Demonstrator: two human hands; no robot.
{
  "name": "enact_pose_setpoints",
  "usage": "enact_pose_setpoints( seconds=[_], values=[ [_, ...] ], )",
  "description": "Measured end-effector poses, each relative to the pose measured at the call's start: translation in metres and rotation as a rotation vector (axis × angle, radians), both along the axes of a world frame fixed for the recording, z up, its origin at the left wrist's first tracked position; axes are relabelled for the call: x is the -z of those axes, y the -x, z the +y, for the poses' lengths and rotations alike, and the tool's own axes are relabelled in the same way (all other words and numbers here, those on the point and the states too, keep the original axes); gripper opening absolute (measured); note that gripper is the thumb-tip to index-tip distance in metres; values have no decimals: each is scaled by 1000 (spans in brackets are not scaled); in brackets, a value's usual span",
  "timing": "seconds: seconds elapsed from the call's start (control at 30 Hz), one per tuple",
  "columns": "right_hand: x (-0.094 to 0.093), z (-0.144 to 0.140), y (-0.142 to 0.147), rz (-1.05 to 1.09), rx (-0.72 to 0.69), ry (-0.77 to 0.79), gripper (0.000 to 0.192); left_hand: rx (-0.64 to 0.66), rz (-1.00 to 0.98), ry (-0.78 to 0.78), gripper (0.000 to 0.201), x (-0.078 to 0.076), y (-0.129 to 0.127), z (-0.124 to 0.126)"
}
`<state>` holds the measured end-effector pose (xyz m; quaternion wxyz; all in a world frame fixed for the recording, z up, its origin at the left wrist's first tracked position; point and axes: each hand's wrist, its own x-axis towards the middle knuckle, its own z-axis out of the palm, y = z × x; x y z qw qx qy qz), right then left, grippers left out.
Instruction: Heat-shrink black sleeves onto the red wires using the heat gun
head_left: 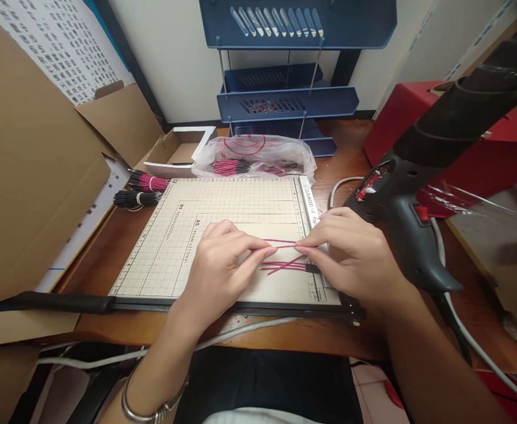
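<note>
Above a paper cutter's gridded board, a thin magenta wire is stretched between my two hands. My left hand pinches its left part between thumb and index finger. The thumb and index finger of my right hand close on its right part. Several loose magenta wires lie on the board just below, some with black ends under my right hand. Another magenta wire runs behind the pinched one, its ends hidden by my fingers.
Bundled wires lie left of the board. Behind it sit a plastic bag of wires, an open box and a blue rack. A heat gun stands at right by a red box. The cutter's black handle extends left.
</note>
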<state>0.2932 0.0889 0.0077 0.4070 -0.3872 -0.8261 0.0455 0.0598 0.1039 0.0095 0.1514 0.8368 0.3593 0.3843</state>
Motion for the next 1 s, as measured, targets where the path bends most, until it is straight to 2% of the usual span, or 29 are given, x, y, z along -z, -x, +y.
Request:
enact_pose_setpoints(
  seconds=[0.5, 0.73, 0.83, 1.0],
  values=[
    [-3, 0, 8, -22, 37, -83, 12, -36, -28, -54, 8, 0, 0, -1],
    [-3, 2, 5, 95, -34, -88, 10, 9, -111, 154, 3, -2, 2, 1],
    [-1, 1, 2, 108, -29, -84, 13, 32, -113, 176, 11, -2, 2, 1],
    [0, 0, 3, 106, -38, -69, 13, 54, -152, 175, 7, 0, 3, 1]
  ],
)
